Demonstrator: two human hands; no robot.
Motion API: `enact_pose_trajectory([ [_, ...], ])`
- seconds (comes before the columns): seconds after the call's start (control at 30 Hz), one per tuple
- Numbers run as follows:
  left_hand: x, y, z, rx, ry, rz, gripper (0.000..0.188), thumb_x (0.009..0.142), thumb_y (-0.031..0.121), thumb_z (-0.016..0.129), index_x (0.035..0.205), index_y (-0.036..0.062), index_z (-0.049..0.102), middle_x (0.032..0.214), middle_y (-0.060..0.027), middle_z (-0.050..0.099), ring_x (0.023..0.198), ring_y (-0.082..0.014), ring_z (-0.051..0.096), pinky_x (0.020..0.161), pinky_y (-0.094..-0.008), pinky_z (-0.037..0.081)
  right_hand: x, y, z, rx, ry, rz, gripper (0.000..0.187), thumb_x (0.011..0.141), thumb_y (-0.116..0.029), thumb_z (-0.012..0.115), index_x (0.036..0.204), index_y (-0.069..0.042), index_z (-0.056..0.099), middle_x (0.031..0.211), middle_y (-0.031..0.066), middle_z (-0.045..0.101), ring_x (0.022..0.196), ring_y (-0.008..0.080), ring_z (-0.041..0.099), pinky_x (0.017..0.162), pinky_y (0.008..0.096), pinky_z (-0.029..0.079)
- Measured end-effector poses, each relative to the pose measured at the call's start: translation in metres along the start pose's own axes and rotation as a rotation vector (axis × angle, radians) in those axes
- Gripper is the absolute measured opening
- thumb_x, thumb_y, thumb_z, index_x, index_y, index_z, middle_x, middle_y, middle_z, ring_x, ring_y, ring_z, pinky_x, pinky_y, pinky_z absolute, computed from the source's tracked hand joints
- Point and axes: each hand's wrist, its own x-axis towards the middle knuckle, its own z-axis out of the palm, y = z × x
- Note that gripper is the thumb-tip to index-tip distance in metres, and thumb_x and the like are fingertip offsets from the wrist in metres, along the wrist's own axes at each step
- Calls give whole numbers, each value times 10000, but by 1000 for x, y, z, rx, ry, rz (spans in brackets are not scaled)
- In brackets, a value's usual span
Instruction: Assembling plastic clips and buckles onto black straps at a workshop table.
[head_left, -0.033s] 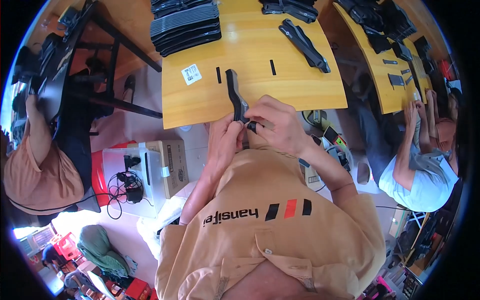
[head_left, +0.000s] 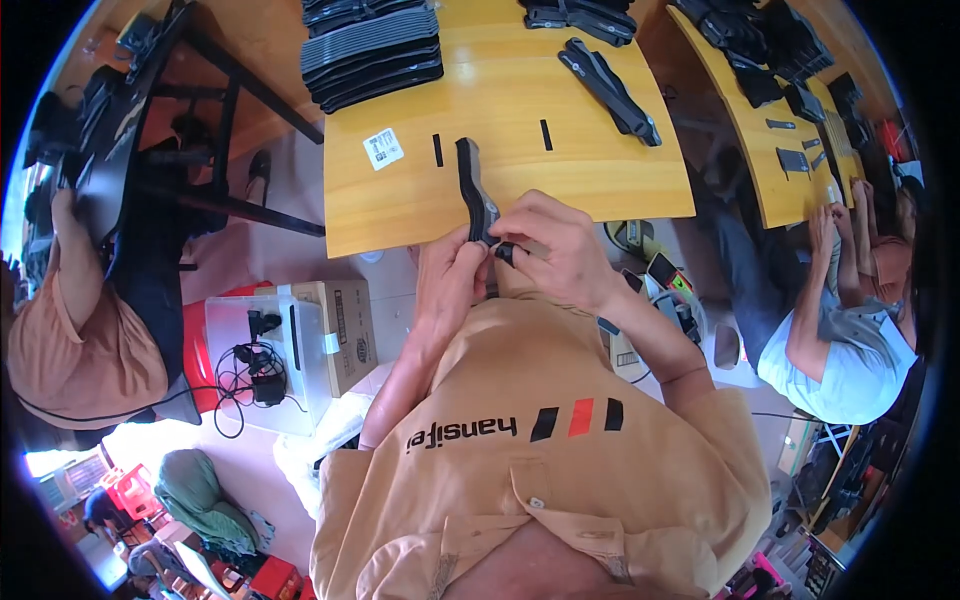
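Observation:
A black strap [head_left: 474, 190] stretches from my hands onto the near part of the yellow table, its far end lying on the tabletop. My left hand [head_left: 450, 280] is closed around its near end, thumb and fingers pressed together at the table's edge. My right hand [head_left: 560, 245] pinches the same end beside the left, and a small black piece [head_left: 504, 253] shows between its fingers. Whether that piece belongs to the strap is hidden by the fingers. Both hands meet in front of my torso.
The yellow table [head_left: 380, 215] carries a stack of black straps [head_left: 370, 60], a loose folded strap [head_left: 610, 92] and a white label [head_left: 382, 149]. Cables lie on a clear plastic box [head_left: 315, 350] at left. Other people work at tables on both sides; one wears a light shirt [head_left: 840, 350].
The strap's far end has shifted very slightly to the right. Both hands keep their hold and place.

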Motion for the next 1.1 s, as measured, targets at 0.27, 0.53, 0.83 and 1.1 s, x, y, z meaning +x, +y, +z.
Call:
enact_pose_trajectory([
  [0.27,4,-4,8,147,67,47,220,817,141,430,722,-23,541,542,-38,466,481,-102,443,459,-262,370,-7,-1,13,-130,127,1,257,611,79,641,858,12,616,819,117,577,694,244,602,610,291,488],
  [0.53,9,-16,14,149,198,204,221,846,143,397,752,3,539,583,-7,448,497,-76,401,447,-223,329,-2,13,32,-219,250,-71,253,613,74,621,844,-3,551,782,110,534,640,271,575,553,323,477],
  [0.83,14,-18,9,-151,66,82,284,912,257,483,824,1,570,578,-9,476,513,-72,454,464,-220,386,0,5,24,-124,269,-16,200,671,87,582,854,16,543,783,112,531,613,229,571,532,284,462],
  [1.1,16,-21,12,157,117,236,272,939,238,454,830,14,563,583,28,432,506,-51,385,443,-202,317,3,14,24,62,271,118,138,713,91,546,839,36,539,777,90,539,640,158,568,570,248,484],
])
